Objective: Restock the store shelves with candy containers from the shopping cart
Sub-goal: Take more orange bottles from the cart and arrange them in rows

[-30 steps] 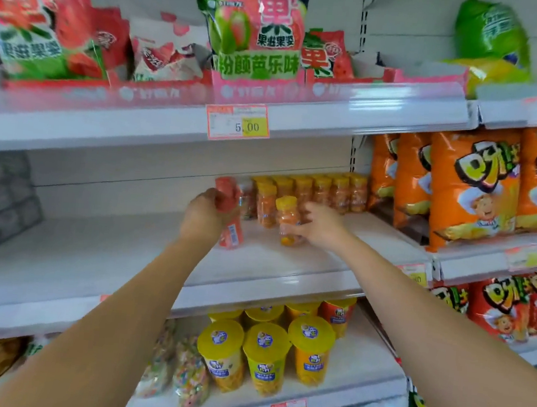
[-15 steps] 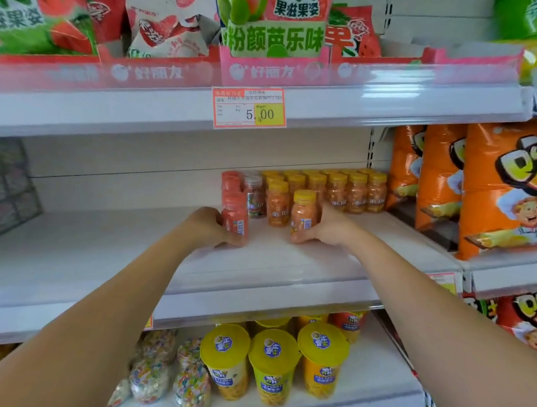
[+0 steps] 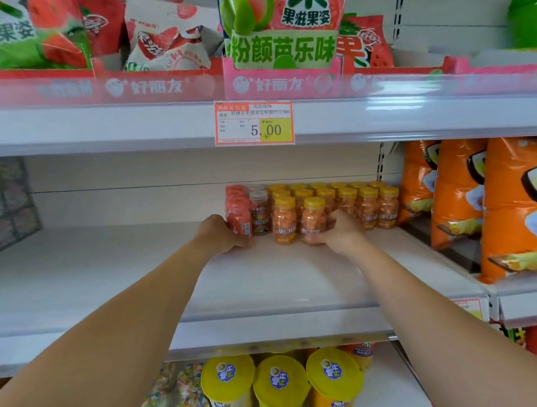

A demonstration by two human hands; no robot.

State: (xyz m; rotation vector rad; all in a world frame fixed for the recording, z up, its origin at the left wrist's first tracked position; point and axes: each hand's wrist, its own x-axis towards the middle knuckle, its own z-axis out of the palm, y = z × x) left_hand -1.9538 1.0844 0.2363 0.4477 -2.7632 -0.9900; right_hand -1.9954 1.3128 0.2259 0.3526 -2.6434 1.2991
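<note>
Two bottles held: left hand (image 3: 221,236) wraps red bottle (image 3: 238,215), 9 o'clock of bottle cluster (image 3: 356,202); right hand (image 3: 339,233) grips yellow-capped bottle (image 3: 313,220), 3 o'clock. I judge them light, rigid, probably slick; take mid-body.

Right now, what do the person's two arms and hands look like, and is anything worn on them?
The left hand and the right hand are bare: no gloves, and no ring shows on the parts in view. Both forearms are bare too, with no sleeve, watch or bracelet visible down to the picture's lower edge.
</note>
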